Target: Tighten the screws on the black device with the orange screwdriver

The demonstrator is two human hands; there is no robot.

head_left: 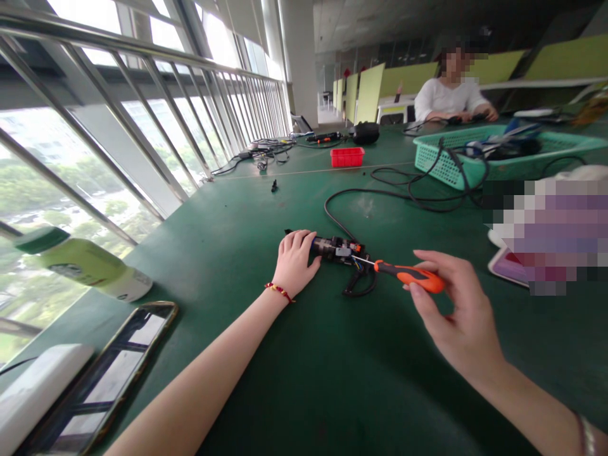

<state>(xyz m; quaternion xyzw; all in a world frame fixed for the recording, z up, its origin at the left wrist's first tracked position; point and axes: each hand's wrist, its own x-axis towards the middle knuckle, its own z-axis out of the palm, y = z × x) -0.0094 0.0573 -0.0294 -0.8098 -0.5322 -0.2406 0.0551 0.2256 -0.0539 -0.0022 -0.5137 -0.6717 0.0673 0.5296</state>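
An opened, corded power tool [327, 247] lies on the green table [266, 354], its inner parts and coloured wires exposed. My left hand [295, 256] is closed over its left end, fingers on top and thumb along the near side. An orange and black screwdriver [413, 276] is held by the rear of its handle between the thumb and fingers of my right hand [460, 304]. Its thin shaft points left, and the tip meets the tool among the wires near a grey block [342, 252]. Whether it sits in a screw is too small to tell.
A black cable [342, 191] runs from the tool toward a green basket [451, 166] of parts. Beyond stand a small red tray [347, 157] and tangled cables [266, 152]. A bottle [85, 263] and phone [114, 373] lie left. A person [449, 98] sits across.
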